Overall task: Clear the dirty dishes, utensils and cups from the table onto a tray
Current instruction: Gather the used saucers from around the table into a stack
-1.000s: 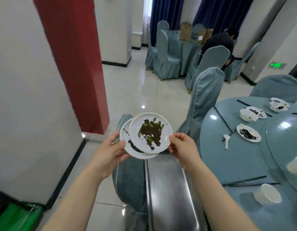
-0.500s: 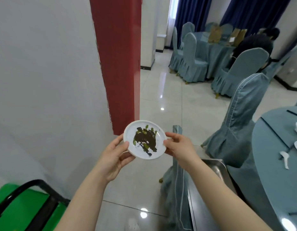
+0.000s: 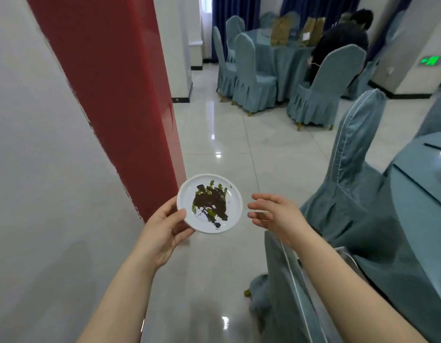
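Pinching dirty plate (image 3: 209, 203) rim: left hand (image 3: 165, 227); right hand (image 3: 276, 214) fingers spread, released.

no words, numbers or brand names can be read anywhere. the one sign in view is a glowing green exit sign (image 3: 431, 61) set low on the pale wall at the far right; it shows green marks, but they are too blurred to make out as letters or a figure. on the far table (image 3: 283, 49) stand brown paper bags (image 3: 280, 32), and one of them bears a small white label (image 3: 305, 35), too small and soft to read. the white plate (image 3: 235, 206) carries only dark and green food smears, no printing.
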Tool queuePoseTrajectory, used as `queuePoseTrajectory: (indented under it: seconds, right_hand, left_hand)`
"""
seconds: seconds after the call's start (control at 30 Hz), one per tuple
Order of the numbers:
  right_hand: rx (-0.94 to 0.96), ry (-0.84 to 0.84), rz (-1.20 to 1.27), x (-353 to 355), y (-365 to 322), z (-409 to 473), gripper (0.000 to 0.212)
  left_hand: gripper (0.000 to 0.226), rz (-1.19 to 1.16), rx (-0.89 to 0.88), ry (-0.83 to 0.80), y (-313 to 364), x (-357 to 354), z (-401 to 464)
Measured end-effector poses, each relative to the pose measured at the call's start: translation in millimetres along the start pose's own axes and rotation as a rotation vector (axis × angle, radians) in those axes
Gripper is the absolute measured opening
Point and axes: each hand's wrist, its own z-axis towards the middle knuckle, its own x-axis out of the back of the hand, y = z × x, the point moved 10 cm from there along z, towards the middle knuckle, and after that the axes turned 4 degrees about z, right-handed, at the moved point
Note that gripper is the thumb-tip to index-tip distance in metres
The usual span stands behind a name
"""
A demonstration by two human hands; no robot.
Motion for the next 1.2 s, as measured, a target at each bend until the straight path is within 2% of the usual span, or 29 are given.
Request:
queuePoseTrajectory:
  seconds: [0.17, 0.37, 0.73, 0.97, 1.2]
  right_hand:
    - [0.027, 0.167, -0.006, 64.5, -22.5, 31.1, 0.015]
    - [0.054, 0.465, 0.073, 146.6, -41.2, 72.1, 0.013]
    - [0.197, 0.905, 0.306, 203.5, -94.5, 138.5, 0.014]
    - [0.203, 1.099, 0.435, 238.2, -88.3, 132.4, 0.014]
    - [0.199, 1.191, 0.524, 295.3, -94.0, 143.9, 0.013]
  left_hand:
    - [0.039, -0.017, 0.093, -0.133, 3.6, -57.1, 77.1]
    - [0.042, 0.005, 0.184, -0.36, 19.2, -149.4, 186.8]
    - [0.042, 0.11, 0.217, -0.705, 92.4, -283.3, 357.4]
    - [0.04, 0.114, 0.243, -0.807, 107.4, -341.6, 398.6]
    - [0.04, 0.133, 0.292, -0.844, 91.7, -397.7, 427.1]
